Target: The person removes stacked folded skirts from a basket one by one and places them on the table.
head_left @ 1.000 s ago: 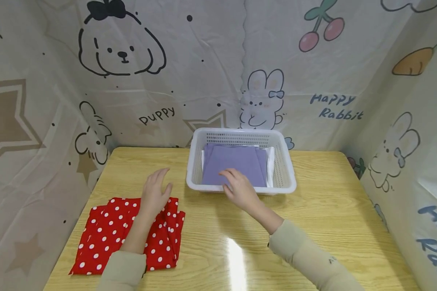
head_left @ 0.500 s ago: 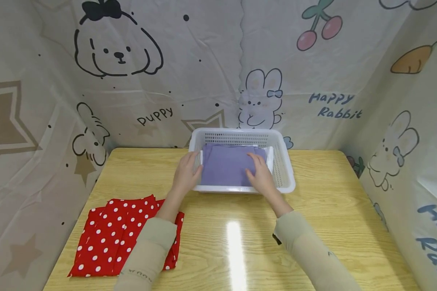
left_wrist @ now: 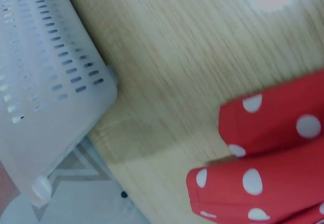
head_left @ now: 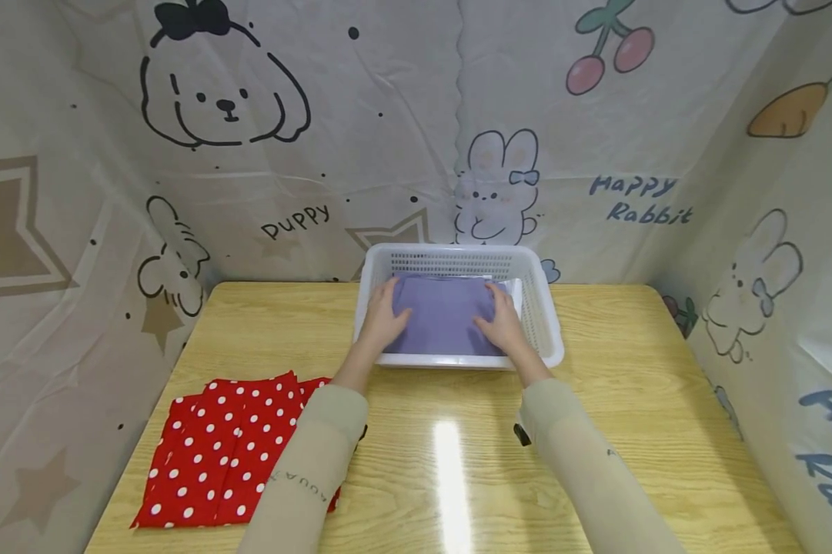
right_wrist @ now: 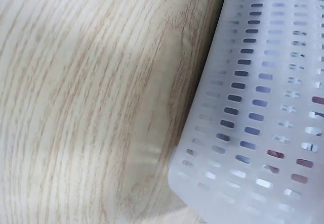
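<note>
A folded purple cloth [head_left: 443,315] lies in the white plastic basket [head_left: 457,360] at the back of the table, with a white cloth [head_left: 516,292] showing beside it on the right. My left hand [head_left: 382,319] reaches over the basket's front left rim, fingers at the purple cloth's left edge and thumb over its top. Opposite it, my right hand [head_left: 502,323] has its fingers at the right edge and its thumb toward the middle. The fingers of both hands are spread from the thumbs and only loosely bent. In the wrist views the basket wall hides most of the hands.
A folded red cloth with white dots [head_left: 215,454] lies on the front left of the wooden table [head_left: 616,431], partly under my left sleeve [head_left: 312,469]. A printed curtain [head_left: 402,115] surrounds the table's back and sides, close behind the basket.
My left hand has moved from above the red cloth rightward into the basket. The right hand has shifted right and forward to the purple cloth's right edge. Basket and red cloth stay in place.
</note>
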Available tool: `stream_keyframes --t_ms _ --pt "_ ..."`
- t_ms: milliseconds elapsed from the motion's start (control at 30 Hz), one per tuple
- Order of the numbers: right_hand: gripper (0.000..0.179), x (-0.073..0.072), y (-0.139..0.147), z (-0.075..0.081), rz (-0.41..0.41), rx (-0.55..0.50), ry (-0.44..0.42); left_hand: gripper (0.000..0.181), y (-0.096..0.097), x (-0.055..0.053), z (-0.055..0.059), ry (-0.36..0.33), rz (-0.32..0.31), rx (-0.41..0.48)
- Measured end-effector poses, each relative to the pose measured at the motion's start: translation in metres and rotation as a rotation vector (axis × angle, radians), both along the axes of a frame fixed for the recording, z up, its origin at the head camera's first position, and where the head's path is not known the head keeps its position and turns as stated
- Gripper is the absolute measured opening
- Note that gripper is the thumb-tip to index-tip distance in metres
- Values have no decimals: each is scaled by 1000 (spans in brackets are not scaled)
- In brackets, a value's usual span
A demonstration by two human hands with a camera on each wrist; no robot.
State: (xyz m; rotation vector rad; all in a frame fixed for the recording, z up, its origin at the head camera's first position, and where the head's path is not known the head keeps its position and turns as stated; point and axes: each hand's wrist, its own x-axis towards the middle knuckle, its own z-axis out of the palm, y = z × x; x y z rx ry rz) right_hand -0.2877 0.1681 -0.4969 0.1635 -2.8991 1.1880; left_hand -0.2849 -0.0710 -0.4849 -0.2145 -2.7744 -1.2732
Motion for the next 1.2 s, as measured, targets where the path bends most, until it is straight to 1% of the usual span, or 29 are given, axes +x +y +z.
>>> stream_keyframes --t_ms 200,300,400,500,600,700,833,1000,1200 --pt "77 -8 5 -6 -72 -33 -116 71 7 -8 -11 -161 46 92" --pt "78 -10 7 -9 -100 -42 -150 73 8 -12 -15 -212 60 131" --pt "79 -11 9 -10 -120 -49 -169 74 8 -14 -17 -257 65 146" --pt "80 -12 9 -10 -133 -56 -185 75 7 -15 -18 -311 67 139" --pt "82 -13 10 -10 -155 -83 -215 78 6 -15 -18 -347 68 138" --pt "83 -13 10 -9 -179 -112 -265 79 6 -14 -18 -386 79 143" --pt "83 -12 11 -9 -192 -100 -309 81 5 -11 -16 -435 90 142" --pt "81 -12 11 -9 -175 -93 -288 83 6 -10 -16 -457 79 133" --pt "82 -11 12 -10 -134 -86 -281 85 5 -12 -19 -484 75 161"
